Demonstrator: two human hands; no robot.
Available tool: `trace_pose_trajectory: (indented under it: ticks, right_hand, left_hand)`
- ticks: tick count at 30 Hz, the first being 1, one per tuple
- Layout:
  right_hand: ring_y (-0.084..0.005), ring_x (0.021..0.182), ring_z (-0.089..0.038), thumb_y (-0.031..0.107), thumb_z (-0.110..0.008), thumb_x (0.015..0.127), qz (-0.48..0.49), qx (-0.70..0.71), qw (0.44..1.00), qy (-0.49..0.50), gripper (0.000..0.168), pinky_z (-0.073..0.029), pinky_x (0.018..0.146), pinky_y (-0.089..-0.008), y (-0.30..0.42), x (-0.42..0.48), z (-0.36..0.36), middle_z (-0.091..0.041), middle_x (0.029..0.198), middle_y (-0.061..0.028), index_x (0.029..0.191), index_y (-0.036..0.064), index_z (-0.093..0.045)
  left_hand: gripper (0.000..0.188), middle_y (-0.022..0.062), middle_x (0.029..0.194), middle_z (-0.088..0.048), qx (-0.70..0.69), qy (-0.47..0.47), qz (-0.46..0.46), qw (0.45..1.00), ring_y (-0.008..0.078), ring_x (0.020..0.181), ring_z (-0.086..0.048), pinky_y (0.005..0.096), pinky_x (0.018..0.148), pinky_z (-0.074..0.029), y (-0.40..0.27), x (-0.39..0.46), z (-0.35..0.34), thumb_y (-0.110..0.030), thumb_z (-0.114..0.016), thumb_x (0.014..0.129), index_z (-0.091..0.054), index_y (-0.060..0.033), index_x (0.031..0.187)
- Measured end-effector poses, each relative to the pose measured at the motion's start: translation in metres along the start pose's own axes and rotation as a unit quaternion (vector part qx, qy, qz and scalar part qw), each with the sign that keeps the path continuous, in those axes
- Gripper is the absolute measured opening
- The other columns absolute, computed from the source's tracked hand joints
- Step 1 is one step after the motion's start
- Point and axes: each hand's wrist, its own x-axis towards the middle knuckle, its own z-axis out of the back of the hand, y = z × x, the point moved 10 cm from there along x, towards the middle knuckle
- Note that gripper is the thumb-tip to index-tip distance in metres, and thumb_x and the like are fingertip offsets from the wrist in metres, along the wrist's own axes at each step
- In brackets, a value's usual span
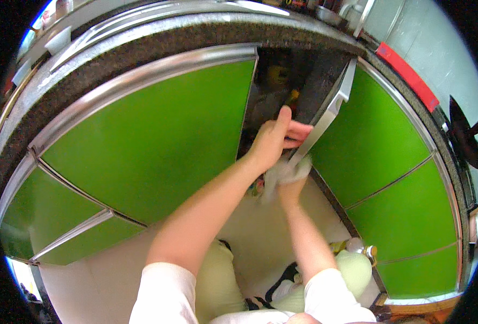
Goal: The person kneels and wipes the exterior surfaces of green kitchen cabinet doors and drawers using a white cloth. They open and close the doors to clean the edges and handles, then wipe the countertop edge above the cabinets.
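Observation:
A narrow cabinet door stands ajar in the corner, its pale edge turned towards me. My left hand is at the dark cabinet opening, thumb raised, fingertips against the inner side of the door edge. Just below it, my right hand grips a whitish cloth around the lower part of that edge. The cloth is blurred. Inside the opening, a small yellow item shows dimly; the rest is too dark to make out.
Green cabinet fronts flank the opening under a speckled countertop. A bottle with a yellow cap is on the floor by my right knee. A red strip and a black pan-like object are at the right, a white bowl at upper left.

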Motion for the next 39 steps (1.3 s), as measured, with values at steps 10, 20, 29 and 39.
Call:
trace_pose_trajectory:
  ticks: [10, 20, 29, 39]
  right_hand:
    - [-0.0255, 0.102, -0.055, 0.017, -0.069, 0.078, 0.094, -0.022, 0.995, -0.026, 0.048, -0.043, 0.09, -0.0364, 0.056, 0.075, 0.012, -0.056, 0.112, -0.0127, 0.118, 0.0, -0.05]
    - [-0.0267, 0.118, -0.045, 0.025, -0.067, 0.084, -0.063, -0.049, 0.991, 0.105, 0.06, -0.037, 0.101, -0.0387, -0.176, -0.07, -0.037, -0.046, 0.128, -0.0146, 0.131, 0.003, -0.038]
    - [-0.0373, 0.126, -0.038, 0.009, -0.072, 0.075, -0.186, -0.194, 0.946, 0.182, 0.078, -0.03, 0.108, -0.0414, -0.356, -0.22, -0.048, -0.037, 0.137, -0.023, 0.14, -0.001, -0.031]
    - [-0.0234, 0.086, -0.06, 0.018, -0.06, 0.089, -0.6, 0.38, 0.699, -0.081, 0.026, -0.05, 0.076, -0.0375, -0.367, -0.303, -0.024, -0.061, 0.094, -0.0072, 0.109, 0.001, -0.054]
  left_hand:
    - [0.084, 0.0072, 0.084, -0.066, 0.112, -0.053, -0.037, 0.992, 0.0147, 0.078, -0.059, 0.0288, 0.074, -0.046, -0.01, 0.004, 0.01, -0.07, -0.025, 0.092, -0.068, 0.0014, 0.098]
    - [0.028, -0.0009, 0.079, -0.057, 0.246, -0.144, -0.113, 0.952, 0.007, 0.072, -0.054, 0.0205, 0.064, -0.046, -0.033, -0.009, 0.006, -0.016, -0.077, 0.08, -0.056, -0.0037, 0.094]
    - [0.016, -0.0033, 0.082, -0.054, 0.321, -0.219, -0.212, 0.897, 0.0053, 0.073, -0.047, 0.0201, 0.065, -0.038, -0.039, -0.017, 0.015, -0.005, -0.067, 0.087, -0.055, -0.0051, 0.098]
    - [0.036, 0.0085, 0.109, -0.056, 0.305, -0.32, -0.274, 0.854, 0.0176, 0.095, -0.053, 0.0333, 0.083, -0.045, -0.027, -0.03, 0.035, -0.031, -0.049, 0.098, -0.048, -0.0042, 0.121]
